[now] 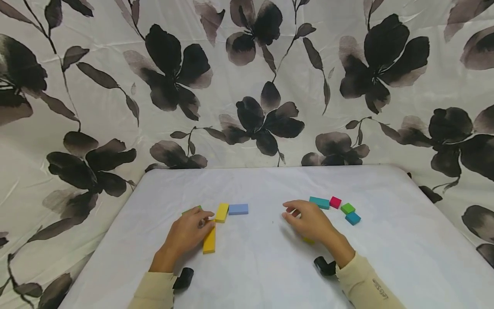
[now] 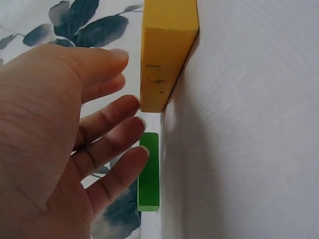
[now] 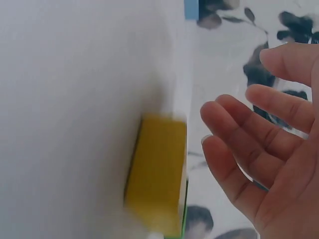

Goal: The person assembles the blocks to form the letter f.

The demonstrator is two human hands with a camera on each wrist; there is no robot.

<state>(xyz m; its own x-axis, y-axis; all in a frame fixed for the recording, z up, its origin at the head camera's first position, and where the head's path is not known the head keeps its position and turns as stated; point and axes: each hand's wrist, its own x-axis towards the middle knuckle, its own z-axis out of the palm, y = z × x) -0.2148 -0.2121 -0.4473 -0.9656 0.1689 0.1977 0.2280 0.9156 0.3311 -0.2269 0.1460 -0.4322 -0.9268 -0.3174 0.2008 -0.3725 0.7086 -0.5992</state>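
**Two loose hands over a table of bright blocks**

And here we are at the white cloth (image 1: 262,266), smooth with a few faint wrinkles, and both hands are in among the blocks! The left hand (image 1: 189,229) leans over the far end of the long yellow block (image 1: 209,239), fingers softly bent and gripping nothing, fingertips just beside a yellow side flecked with dark smudges. A slim green block (image 2: 148,172), flat-faced and straight-edged, lies close by those fingers.

Just past the long one, look, a short yellow block (image 1: 221,213) sits at a slight slant, and right beside it a pale blue block (image 1: 238,209), a neat oblong lying crosswise.

Over to the right hand (image 1: 312,221), and this one is empty too: fingers gently curved, thumb apart, palm facing inward. Below it is another yellow block (image 3: 157,172), smeared by blur in the right wrist view, so its exact shape is hard to call, though it appears box-like.

Beyond that hand runs a colourful curve: a teal oblong (image 1: 319,202), a red cube (image 1: 335,202), a green cube (image 1: 347,208) and a blue block (image 1: 353,218), all crisp-edged, all close together. Behind everything hangs the flowered sheet (image 1: 216,150), lightly creased with a soft sheen, its dark petals printed like watercolour.
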